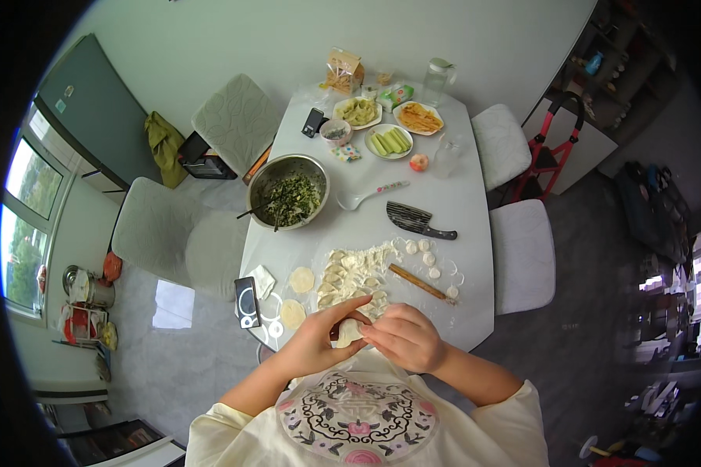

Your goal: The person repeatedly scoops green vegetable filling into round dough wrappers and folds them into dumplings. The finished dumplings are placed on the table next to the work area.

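Observation:
At the table's near edge I hold a dumpling wrapper, partly hidden by my fingers. My left hand cups it, thumb below and fingers above. From the other side, my right hand pinches its edge with bent fingers. Just beyond my hands, several folded dumplings lie in a floury cluster. Two flat round wrappers rest to the left of them. A wooden rolling pin lies to the right, near small dough balls. Farther off stands a steel bowl of chopped green filling with a dark utensil in it.
A cleaver and a white ladle lie mid-table. Plates of cucumber pieces and other food, an apple and a glass jug stand toward the back. A phone sits at the left edge. Chairs flank the table.

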Demonstrator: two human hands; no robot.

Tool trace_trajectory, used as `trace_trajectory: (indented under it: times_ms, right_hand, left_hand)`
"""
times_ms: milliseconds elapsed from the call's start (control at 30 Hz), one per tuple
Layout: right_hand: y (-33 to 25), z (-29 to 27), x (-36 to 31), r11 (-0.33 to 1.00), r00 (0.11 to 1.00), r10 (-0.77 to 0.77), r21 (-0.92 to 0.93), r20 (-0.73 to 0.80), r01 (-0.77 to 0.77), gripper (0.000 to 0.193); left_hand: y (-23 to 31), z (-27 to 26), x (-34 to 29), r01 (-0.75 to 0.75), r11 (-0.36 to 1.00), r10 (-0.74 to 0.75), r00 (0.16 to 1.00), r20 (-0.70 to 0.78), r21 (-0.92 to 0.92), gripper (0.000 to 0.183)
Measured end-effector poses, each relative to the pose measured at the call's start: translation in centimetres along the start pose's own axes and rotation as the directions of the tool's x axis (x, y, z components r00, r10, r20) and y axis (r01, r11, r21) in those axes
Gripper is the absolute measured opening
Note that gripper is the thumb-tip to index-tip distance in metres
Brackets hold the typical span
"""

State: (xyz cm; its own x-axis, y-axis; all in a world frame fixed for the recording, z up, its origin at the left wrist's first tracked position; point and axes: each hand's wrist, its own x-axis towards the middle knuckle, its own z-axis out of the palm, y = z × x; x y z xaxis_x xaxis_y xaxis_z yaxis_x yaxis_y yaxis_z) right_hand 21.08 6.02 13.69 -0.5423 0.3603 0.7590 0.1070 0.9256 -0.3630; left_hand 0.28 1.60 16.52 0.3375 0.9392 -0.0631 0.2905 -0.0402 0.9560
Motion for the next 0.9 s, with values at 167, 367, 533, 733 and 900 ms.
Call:
trace_trajectory:
  times_ms: [167, 367, 533, 733, 900]
  right_hand:
    - [-0.6, -0.3, 0.7, 0.994, 0.995, 0.099, 0.044, 0.001, -0.099, 0.032]
    - [0.2, 0.9, 0.2, 0.999, 0.998, 0.024, 0.048, -0.065, -0.021, 0.025]
    - [0.0, 1.4, -0.6, 0.994, 0.992, 0.11, 0.006, -0.069, -0.11, 0.025]
    - [0.2, 0.9, 0.5, 0.99, 0.994, 0.11, 0.088, 0.003, -0.11, 0.028]
    - [0.5, 1.5, -0.1, 0.997, 0.999, 0.013, 0.081, -0.03, -0.01, 0.024]
  left_hand:
    - [-0.4, -0.2, -0.1, 0.006, 1.0, -0.006, 1.0, 0.006, -0.008, 0.066]
    - [-2.1, 0.4, 0.2, 0.06, 0.977, -0.048, 0.997, 0.059, -0.204, 0.052]
    - [-4.4, 2.0, -0.3, 0.119, 0.887, -0.109, 0.993, 0.049, -0.446, 0.042]
    - [-3.4, 1.1, -0.8, 0.215, 0.961, -0.197, 0.974, 0.113, -0.177, 0.044]
    - [-2.1, 1.6, -0.2, 0.137, 0.937, -0.125, 0.99, 0.058, -0.321, 0.045]
